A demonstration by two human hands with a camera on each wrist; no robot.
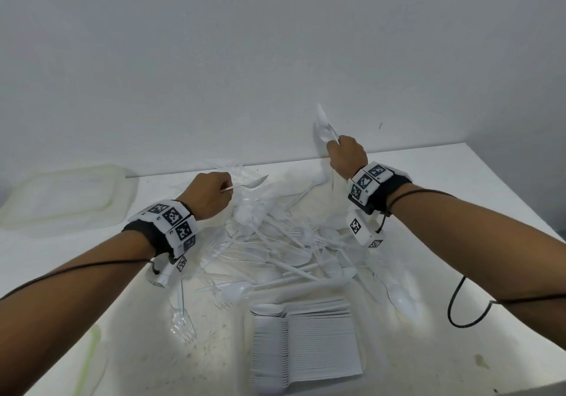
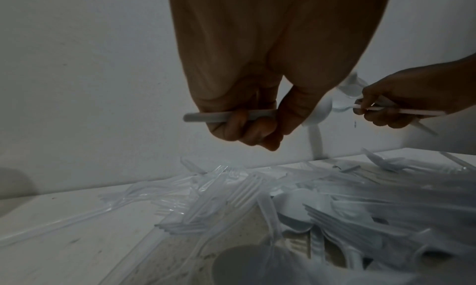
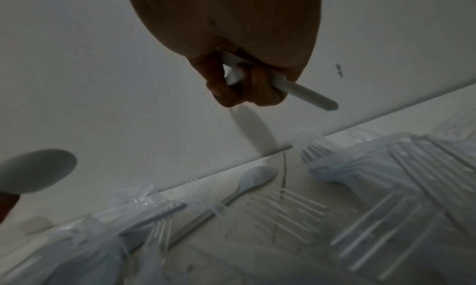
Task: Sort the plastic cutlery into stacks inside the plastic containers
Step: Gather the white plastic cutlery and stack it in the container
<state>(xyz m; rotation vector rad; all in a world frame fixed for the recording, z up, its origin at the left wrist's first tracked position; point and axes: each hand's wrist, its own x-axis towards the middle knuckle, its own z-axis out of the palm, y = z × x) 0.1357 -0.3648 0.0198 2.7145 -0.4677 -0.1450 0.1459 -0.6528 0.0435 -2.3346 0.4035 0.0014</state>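
— Above a heap of loose cutlery [image 1: 275, 242], the left hand [image 1: 208, 193] pinches one white spoon [image 1: 251, 183] by the handle, bowl beyond the fingertips.

— And the right hand [image 1: 347, 156]?

— Clenched on a bundle of spoons [image 1: 324, 126], at least two; exact count unclear. They look light, stiff and slick, so handles seem the best hold.

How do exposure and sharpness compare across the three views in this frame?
Head view: bright, the cutlery pile washed out against the white table, straight edges bowed by the wide lens. Left wrist view: dim and grainy, the left hand fairly sharp, foreground cutlery soft. Right wrist view: darkest, the right hand underexposed, forks below smeared by blur.
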